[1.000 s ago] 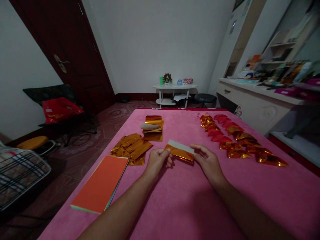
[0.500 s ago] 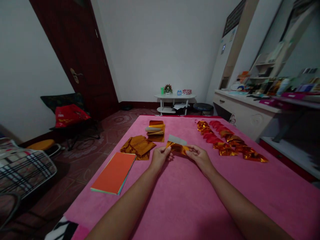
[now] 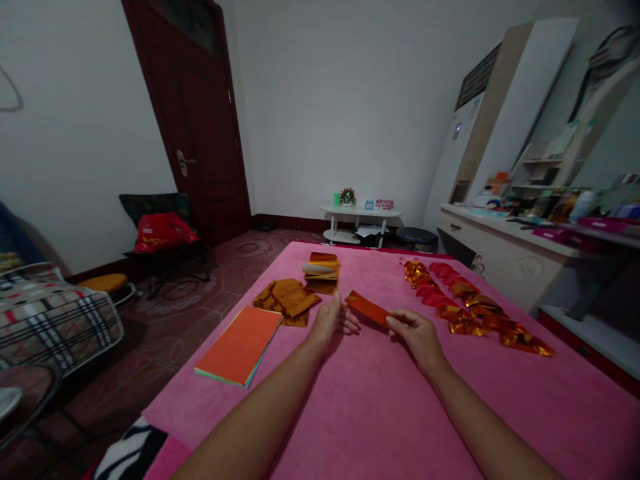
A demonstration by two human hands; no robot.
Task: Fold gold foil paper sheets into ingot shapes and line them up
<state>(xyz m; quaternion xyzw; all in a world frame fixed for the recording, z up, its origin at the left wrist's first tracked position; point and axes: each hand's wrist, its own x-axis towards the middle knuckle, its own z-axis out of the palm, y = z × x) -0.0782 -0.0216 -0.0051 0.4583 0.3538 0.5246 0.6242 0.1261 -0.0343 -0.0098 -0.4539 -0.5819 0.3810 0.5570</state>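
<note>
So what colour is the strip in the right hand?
The strip is coppery orange; head view.

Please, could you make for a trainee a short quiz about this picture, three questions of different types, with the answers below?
1. Which hand is holding the narrow foil strip?
2. True or false: the orange-topped paper stack lies to the left of the strip.
3. Where are the shiny gold and red pieces?
a) on the floor
b) on the right part of the pink cloth
c) on the white side table

Key: 1. The right hand. 2. True. 3. b.
</note>
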